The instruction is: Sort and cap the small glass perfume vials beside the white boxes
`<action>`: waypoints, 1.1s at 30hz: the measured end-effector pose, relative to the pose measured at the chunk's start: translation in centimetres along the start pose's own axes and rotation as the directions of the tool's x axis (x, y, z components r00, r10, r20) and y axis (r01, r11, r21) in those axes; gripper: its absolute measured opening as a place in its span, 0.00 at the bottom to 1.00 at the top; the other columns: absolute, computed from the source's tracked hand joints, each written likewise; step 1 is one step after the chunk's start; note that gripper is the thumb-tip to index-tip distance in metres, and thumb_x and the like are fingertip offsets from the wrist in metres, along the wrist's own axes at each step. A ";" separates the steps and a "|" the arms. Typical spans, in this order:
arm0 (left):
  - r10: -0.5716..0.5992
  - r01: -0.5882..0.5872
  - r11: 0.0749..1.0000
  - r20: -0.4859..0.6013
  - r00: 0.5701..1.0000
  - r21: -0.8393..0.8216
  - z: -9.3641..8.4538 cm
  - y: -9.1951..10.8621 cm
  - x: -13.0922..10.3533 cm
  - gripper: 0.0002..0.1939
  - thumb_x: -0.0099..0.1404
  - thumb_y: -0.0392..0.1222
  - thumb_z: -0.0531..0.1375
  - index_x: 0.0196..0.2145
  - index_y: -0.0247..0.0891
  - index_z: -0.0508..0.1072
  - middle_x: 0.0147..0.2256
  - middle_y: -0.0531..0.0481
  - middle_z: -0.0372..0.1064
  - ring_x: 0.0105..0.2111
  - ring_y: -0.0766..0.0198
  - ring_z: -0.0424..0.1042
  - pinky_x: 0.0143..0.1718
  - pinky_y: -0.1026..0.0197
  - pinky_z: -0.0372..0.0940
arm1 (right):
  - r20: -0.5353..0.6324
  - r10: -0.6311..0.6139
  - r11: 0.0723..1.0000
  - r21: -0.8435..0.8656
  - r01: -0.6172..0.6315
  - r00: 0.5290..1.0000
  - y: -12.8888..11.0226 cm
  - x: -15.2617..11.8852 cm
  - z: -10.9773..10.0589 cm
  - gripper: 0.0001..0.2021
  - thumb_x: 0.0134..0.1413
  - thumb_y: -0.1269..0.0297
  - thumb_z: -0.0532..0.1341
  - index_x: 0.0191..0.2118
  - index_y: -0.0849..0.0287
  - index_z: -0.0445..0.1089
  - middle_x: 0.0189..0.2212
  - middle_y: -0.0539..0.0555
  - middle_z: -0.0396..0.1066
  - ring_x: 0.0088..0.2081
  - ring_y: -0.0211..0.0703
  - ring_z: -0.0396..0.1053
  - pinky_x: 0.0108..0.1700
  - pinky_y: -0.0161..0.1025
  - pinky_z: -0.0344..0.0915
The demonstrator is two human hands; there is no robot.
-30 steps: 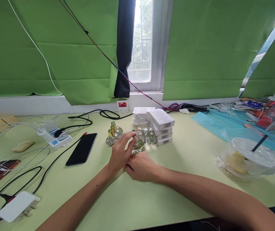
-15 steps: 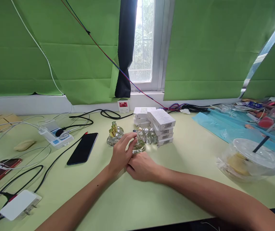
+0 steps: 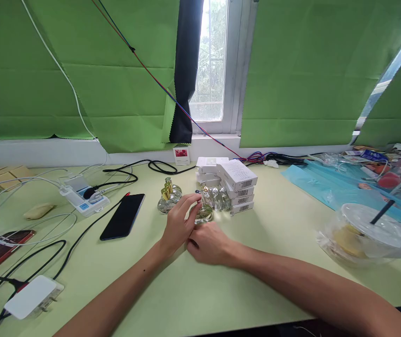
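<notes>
Glass bottle (image 3: 203,213) stood just before the white boxes (image 3: 237,186); my left hand (image 3: 178,223) pinched its cap to twist, my right hand (image 3: 210,242) cupped its base, steadying.

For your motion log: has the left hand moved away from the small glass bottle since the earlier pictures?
No. The left hand still grips the glass bottle, beside the white boxes.

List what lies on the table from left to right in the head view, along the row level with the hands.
Power strip → black phone → gold-capped bottles → left hand on a glass bottle → stacked white boxes → lidded plastic cup.
</notes>
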State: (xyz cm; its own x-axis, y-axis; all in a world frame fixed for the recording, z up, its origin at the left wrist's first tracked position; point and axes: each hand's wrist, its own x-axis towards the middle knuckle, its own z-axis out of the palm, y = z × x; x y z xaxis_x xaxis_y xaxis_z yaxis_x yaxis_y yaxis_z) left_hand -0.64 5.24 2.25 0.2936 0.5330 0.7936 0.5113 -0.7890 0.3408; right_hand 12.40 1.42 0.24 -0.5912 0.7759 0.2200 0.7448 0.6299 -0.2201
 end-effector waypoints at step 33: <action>0.078 -0.074 0.995 0.062 0.995 -0.062 -0.5 -0.4 -0.3 0.10 0.73 0.37 0.56 0.49 0.42 0.74 0.45 0.46 0.76 0.44 0.62 0.77 0.44 0.60 0.74 | -0.599 0.277 0.955 0.256 -0.149 0.751 1.1 -0.8 -0.2 0.25 0.53 0.67 0.63 0.57 0.59 0.61 0.51 0.60 0.68 0.53 0.51 0.65 0.54 0.47 0.69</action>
State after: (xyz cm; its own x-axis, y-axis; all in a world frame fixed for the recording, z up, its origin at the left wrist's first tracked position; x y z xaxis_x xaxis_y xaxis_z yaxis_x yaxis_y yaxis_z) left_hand -1.32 5.26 2.11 0.3818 0.4879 0.7850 0.4374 -0.8436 0.3116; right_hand 13.77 1.48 0.00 -0.0519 0.7372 0.6737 0.7203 0.4950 -0.4860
